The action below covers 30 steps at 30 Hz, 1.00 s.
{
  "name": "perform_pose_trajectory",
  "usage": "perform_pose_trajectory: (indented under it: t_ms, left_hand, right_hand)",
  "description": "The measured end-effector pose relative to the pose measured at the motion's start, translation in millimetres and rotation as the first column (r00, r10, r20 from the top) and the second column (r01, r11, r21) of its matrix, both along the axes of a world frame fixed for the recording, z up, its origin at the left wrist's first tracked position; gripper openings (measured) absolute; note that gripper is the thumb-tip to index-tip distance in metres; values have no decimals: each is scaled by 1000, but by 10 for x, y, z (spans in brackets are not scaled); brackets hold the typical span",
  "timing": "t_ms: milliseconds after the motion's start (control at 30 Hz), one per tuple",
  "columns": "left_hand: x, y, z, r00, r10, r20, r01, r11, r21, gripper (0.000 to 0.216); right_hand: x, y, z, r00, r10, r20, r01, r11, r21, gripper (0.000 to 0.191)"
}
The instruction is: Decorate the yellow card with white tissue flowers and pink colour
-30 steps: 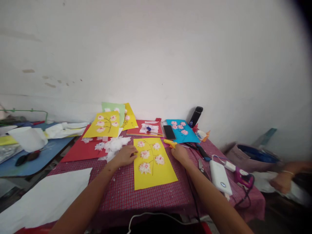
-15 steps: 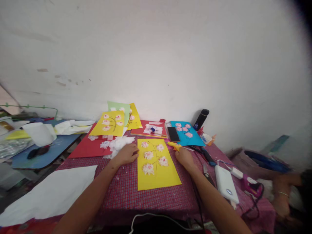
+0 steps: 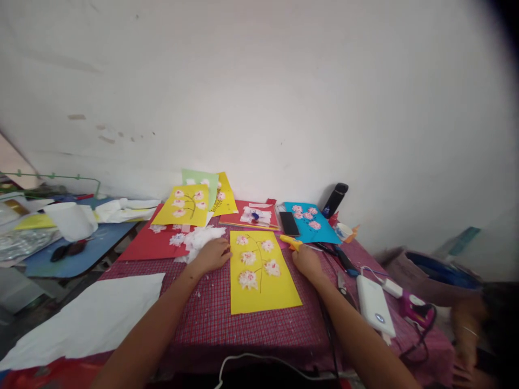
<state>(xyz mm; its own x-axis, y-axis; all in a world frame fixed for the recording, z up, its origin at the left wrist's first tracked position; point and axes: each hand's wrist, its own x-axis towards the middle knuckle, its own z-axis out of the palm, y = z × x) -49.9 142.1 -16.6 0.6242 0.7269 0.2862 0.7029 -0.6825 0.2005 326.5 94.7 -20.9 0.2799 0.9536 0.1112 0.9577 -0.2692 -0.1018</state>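
Observation:
A yellow sheet (image 3: 270, 294) lies before me, bearing several white-and-pink paper flowers (image 3: 248, 279) along a thin drawn brown stem. My left hand (image 3: 214, 255) is at its upper left edge, fingers curled and pinching that edge. On the other side my right hand (image 3: 307, 259) is wrapped round a yellow glue gun (image 3: 291, 241), its nozzle pointing left over the sheet's upper right corner. A dark cord runs down beside my right forearm. White crumpled tissue (image 3: 203, 237) sits just behind my left hand.
Finished flower cards (image 3: 182, 205) lean at the back left. A phone (image 3: 289, 223), a blue flower card (image 3: 324, 229), a black bottle (image 3: 335, 200), scissors (image 3: 343, 283) and a white power bank (image 3: 375, 308) lie rightward. Another person's arm (image 3: 466, 329) shows at far right.
The view has shifted slightly. Both hands keep their places by the yellow sheet, and the glue gun stays in my right hand. The other person's arm at far right has moved lower.

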Motion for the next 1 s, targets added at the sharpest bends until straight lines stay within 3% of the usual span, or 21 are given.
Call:
perform_pose_trajectory:
  t_ms: [600, 1000]
  left_hand:
    - [82, 21, -171, 987, 163, -8, -163, 987, 0, 44]
    - [137, 118, -188, 986, 168, 14, -167, 985, -35, 38]
  right_hand:
    - [23, 26, -42, 1000, -1, -10, 1, 1000, -13, 39]
    - [21, 57, -30, 1000, -1, -8, 0, 1000, -29, 41]
